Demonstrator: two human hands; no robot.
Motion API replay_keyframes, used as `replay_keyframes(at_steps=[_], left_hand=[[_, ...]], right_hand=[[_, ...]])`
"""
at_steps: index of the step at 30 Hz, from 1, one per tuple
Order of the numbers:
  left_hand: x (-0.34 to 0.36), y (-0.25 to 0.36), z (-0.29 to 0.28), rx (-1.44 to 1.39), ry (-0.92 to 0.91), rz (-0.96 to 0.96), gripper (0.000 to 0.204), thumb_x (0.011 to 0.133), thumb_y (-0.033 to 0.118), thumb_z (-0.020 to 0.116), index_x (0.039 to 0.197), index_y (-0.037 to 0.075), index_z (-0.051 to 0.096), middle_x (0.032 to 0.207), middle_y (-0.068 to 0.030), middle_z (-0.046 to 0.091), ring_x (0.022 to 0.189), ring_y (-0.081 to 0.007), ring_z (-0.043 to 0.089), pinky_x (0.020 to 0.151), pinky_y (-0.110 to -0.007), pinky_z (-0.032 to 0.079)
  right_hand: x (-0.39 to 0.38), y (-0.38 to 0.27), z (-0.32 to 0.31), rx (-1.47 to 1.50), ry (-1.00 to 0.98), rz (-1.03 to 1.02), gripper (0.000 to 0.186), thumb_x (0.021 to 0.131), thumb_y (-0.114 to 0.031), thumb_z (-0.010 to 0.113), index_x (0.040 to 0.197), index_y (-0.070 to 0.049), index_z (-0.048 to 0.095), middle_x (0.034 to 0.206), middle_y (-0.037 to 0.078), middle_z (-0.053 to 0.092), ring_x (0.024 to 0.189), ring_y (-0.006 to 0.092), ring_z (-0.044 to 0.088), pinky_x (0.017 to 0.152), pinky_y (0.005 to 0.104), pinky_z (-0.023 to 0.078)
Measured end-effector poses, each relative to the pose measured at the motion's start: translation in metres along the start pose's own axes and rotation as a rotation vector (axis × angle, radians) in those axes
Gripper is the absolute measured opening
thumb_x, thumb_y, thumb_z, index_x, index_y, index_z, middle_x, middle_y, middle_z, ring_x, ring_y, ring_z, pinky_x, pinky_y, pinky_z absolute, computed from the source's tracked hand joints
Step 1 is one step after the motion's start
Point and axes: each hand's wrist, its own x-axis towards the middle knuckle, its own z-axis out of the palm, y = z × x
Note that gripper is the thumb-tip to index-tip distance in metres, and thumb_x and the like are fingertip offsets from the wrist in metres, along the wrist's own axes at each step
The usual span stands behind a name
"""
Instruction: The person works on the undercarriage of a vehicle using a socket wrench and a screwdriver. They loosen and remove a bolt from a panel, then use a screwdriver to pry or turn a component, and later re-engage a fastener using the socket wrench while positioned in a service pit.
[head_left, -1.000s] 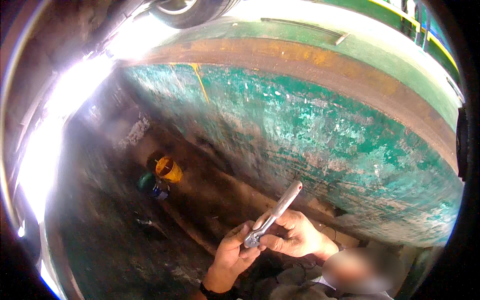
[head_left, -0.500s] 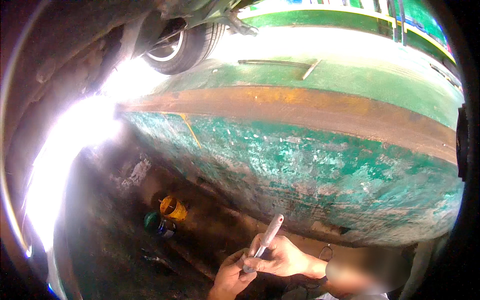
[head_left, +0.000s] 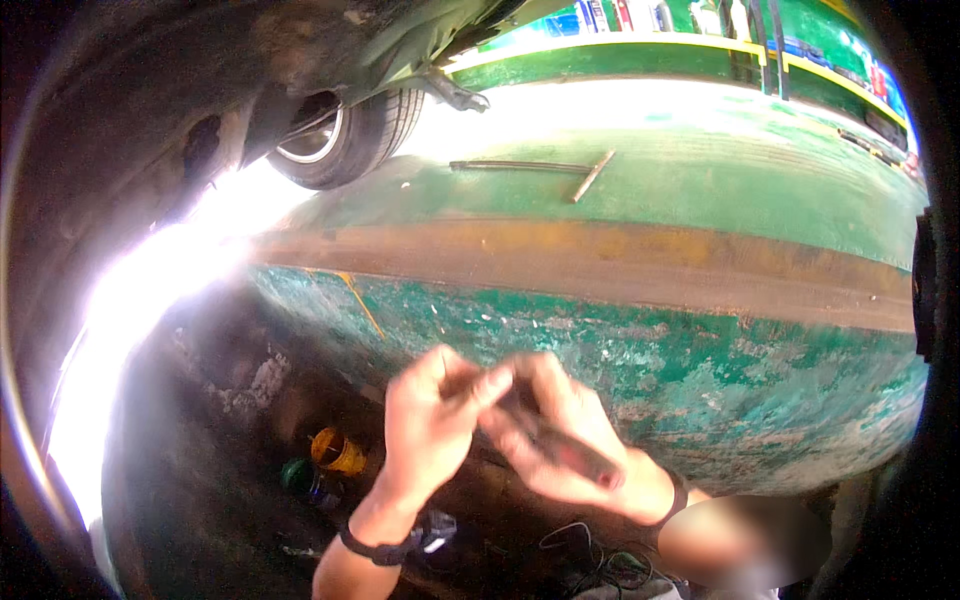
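Note:
My right hand (head_left: 575, 430) is closed around a ratchet wrench (head_left: 580, 458), its dark handle slanting down toward the wrist. Motion smears the tool, and fingers cover its head end. My left hand (head_left: 430, 415) is closed, thumb and fingers pinched together against the fingertips of the right. What lies in that pinch is hidden. Both hands are raised in front of the worn green wall (head_left: 680, 370), beneath the underside of a vehicle (head_left: 150, 110). A dark band (head_left: 375, 548) circles my left wrist.
A yellow bucket (head_left: 338, 452) and a green container (head_left: 296, 475) stand low in the pit. Cables (head_left: 610, 568) hang near my right forearm. On the green floor above the brown ledge (head_left: 560, 250) lies a T-shaped metal bar (head_left: 593, 178), right of the tyre (head_left: 385, 130).
Both hands have risen with the ratchet wrench. Its handle has swung from pointing up and away to pointing down toward my right wrist. The view has tilted up slightly.

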Motion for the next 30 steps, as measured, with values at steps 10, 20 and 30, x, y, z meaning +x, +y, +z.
replay_keyframes(at_steps=[10,20,30], left_hand=[[0.14,0.073,0.013,-0.252,-0.085,0.058,0.058,0.1,0.056,0.047,0.104,-0.002,0.058,0.066,0.0048,0.046,0.047,-0.0024,0.034,0.041,-0.019,0.022],[0.142,-0.008,0.005,-0.329,-0.231,-0.189,0.047,0.099,0.044,0.058,0.104,-0.002,0.059,0.07,0.0023,0.047,0.052,-0.0049,0.038,0.045,-0.02,0.025],[0.155,-0.027,-0.018,-0.326,-0.332,-0.254,0.035,0.101,0.033,0.055,0.104,-0.001,0.06,0.071,0.0015,0.046,0.054,-0.0055,0.038,0.047,-0.02,0.026]], right_hand=[[0.221,0.048,-0.057,0.532,0.638,0.077,0.014,0.088,-0.014,0.063,0.088,-0.001,0.06,0.072,0.004,0.061,0.06,0.0116,0.057,0.056,0.0249,0.046],[0.297,0.081,-0.07,0.477,0.769,-0.052,0.018,0.088,-0.013,0.065,0.093,0.004,0.062,0.076,0.01,0.067,0.063,0.0136,0.063,0.056,0.028,0.049],[0.299,0.085,-0.065,0.123,0.883,-0.195,0.014,0.087,-0.011,0.064,0.088,0.003,0.061,0.072,0.017,0.067,0.069,0.0255,0.068,0.063,0.0345,0.052]])
